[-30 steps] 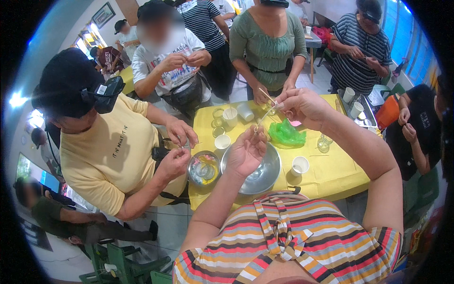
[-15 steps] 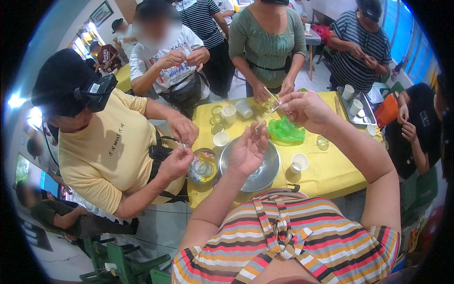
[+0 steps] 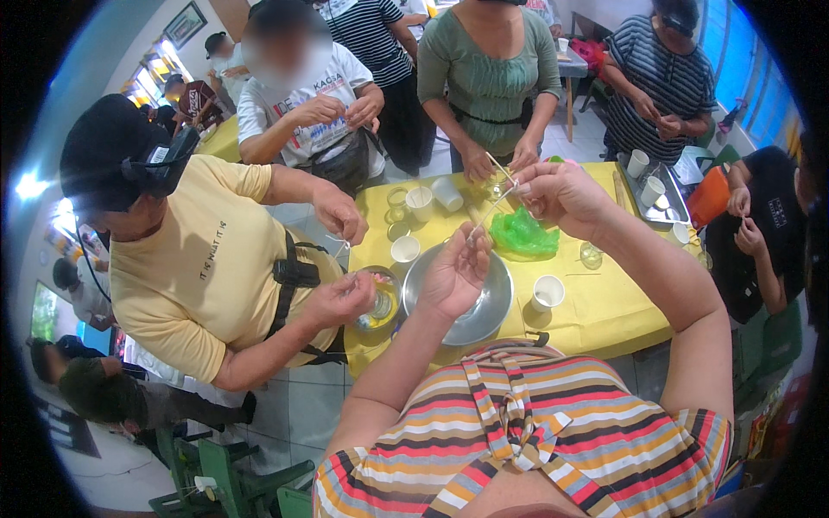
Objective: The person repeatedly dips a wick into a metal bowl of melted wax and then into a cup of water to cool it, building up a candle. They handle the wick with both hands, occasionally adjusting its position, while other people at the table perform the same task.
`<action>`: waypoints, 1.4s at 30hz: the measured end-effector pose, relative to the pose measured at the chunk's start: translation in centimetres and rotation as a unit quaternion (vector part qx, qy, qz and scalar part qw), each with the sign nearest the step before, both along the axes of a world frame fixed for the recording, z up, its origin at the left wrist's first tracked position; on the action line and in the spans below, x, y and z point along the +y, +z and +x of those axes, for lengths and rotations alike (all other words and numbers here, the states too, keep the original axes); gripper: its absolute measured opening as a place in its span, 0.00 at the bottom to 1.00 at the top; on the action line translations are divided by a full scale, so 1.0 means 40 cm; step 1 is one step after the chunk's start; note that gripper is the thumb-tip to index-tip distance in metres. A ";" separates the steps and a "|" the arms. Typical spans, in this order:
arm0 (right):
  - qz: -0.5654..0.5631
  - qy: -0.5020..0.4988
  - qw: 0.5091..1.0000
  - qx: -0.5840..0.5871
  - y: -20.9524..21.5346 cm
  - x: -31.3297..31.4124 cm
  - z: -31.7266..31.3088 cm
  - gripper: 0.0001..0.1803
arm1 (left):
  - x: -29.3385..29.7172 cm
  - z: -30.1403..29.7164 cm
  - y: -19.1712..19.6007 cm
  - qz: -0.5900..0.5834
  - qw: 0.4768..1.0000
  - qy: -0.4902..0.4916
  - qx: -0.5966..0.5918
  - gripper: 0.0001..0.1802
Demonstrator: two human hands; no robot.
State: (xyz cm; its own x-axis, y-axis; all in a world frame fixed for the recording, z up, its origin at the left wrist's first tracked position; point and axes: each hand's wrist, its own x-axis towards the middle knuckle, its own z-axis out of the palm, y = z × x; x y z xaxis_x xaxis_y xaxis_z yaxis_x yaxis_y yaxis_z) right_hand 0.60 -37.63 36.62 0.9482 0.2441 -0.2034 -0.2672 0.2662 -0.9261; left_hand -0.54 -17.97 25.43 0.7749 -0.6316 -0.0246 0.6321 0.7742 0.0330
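Observation:
My left hand (image 3: 455, 274) is raised over the steel bowl (image 3: 494, 321), its fingertips pinching the lower end of a thin white string (image 3: 495, 205). The upper end is pinched in my right hand (image 3: 557, 197), so the string runs slantwise between both hands. A thin pale stick (image 3: 498, 167) meets the string at my right fingertips. Whether my right hand grips the stick too cannot be made out. Below my right hand lies a crumpled green plastic bag (image 3: 524, 235).
The yellow-covered table (image 3: 596, 302) holds a paper cup (image 3: 547, 293), another paper cup (image 3: 405, 249), a small glass jar (image 3: 591, 255) and a metal tray (image 3: 661, 203). A person in a yellow shirt (image 3: 211, 250) stands close on the left; others stand around the table.
My hands stay nearly in place, the string still stretched between them. The person in yellow has moved their hands apart, lifting one, with a white strand hanging from it.

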 end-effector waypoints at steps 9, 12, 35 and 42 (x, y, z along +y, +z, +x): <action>-0.022 0.014 0.999 -0.030 -0.008 -0.011 0.006 0.09 | 0.006 -0.004 0.018 0.114 0.992 0.018 -0.045 0.09; -0.025 0.010 0.999 -0.030 -0.006 -0.009 0.001 0.10 | 0.005 -0.003 0.016 0.150 0.987 0.025 -0.041 0.07; -0.467 0.152 0.772 -0.404 -0.090 0.206 -0.066 0.11 | -0.047 -0.007 0.010 0.255 0.935 0.147 -0.196 0.12; -0.251 0.120 0.928 -0.246 0.013 0.114 -0.024 0.10 | -0.017 -0.006 -0.015 0.268 0.946 0.110 -0.148 0.10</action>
